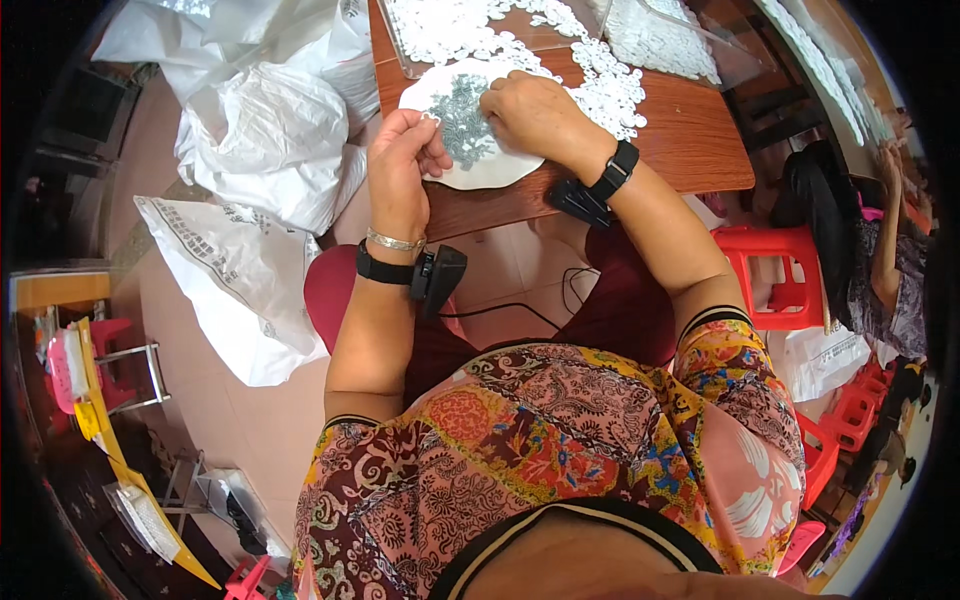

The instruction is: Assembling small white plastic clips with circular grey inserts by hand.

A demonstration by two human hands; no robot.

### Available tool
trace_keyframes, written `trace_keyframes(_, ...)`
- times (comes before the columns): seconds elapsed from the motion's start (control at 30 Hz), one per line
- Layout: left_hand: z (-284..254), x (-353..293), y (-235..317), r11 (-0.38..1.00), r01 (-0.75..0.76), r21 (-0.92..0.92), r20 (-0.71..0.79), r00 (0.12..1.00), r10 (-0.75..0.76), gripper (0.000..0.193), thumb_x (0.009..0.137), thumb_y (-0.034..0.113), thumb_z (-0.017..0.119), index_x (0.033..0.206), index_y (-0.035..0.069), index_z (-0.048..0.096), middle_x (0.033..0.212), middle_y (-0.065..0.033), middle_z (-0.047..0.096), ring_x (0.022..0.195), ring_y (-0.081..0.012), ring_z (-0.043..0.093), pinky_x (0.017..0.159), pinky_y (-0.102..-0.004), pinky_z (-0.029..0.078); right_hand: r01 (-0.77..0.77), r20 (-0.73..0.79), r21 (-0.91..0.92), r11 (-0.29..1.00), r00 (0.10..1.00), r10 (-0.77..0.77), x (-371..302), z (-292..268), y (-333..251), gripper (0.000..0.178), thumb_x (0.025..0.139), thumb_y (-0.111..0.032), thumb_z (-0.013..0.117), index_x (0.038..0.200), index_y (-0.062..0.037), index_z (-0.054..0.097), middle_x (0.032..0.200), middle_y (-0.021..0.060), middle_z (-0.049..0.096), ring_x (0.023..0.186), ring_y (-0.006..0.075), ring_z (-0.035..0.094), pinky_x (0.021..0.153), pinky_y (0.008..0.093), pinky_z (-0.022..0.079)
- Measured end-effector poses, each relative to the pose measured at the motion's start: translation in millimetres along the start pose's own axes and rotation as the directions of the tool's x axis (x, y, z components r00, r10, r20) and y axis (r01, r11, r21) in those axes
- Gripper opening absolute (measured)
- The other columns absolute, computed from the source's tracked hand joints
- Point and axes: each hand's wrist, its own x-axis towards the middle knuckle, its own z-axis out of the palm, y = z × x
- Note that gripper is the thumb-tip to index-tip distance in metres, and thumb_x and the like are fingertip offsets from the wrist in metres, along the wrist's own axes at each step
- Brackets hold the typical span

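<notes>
A small white plastic piece [431, 117] is pinched between the thumb and fingers of my left hand [396, 165], over the left edge of a white round plate [495, 176]. Heaped on that plate are many tiny grey metal parts [462, 115]. My right hand [540, 115] reaches in from the right, its fingertips bent together at the heap's right side. Whatever those fingers hold is hidden from view. White pieces [607, 88] of a similar kind lie scattered on the brown wooden table [700, 150] beyond and right of the plate.
A clear tray [395, 40] and a clear bin [660, 45] of white pieces stand at the back. Large white sacks [265, 140] crowd the floor at left. A red stool [770, 275] and another person [890, 260] are on the right. A black cable [510, 308] hangs below the table.
</notes>
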Motion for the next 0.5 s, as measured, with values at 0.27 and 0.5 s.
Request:
trace_keyframes(0.27,-2.6,3.3,-0.3,0.999,-0.027,-0.017,-0.035,0.999,0.026,0.009,0.088,0.013,0.050,0.085,0.005,0.051,0.067,-0.0030,0.053,0.056,-0.0130,0.052,0.052,-0.0228,0.040,0.000,0.078,0.188,0.982,0.997,-0.014,-4.5,-11.4,-8.5,0.008,0.073,-0.012,0.057,0.077,-0.0073,0.063,0.077,0.0097,0.062,0.078,0.0289,0.060,0.068,0.0388,0.049)
trace_keyframes(0.5,0.2,3.1,-2.9,1.000,-0.019,-0.019,-0.042,0.999,0.018,0.009,0.088,0.013,0.050,0.084,0.005,0.052,0.065,-0.0029,0.052,0.055,-0.0131,0.052,0.051,-0.0223,0.040,-0.023,0.092,0.094,0.995,0.996,0.014,-1.7,1.6,-6.5,0.008,0.075,-0.012,0.056,0.077,-0.0073,0.062,0.077,0.0108,0.063,0.075,0.0317,0.061,0.065,0.0403,0.048)
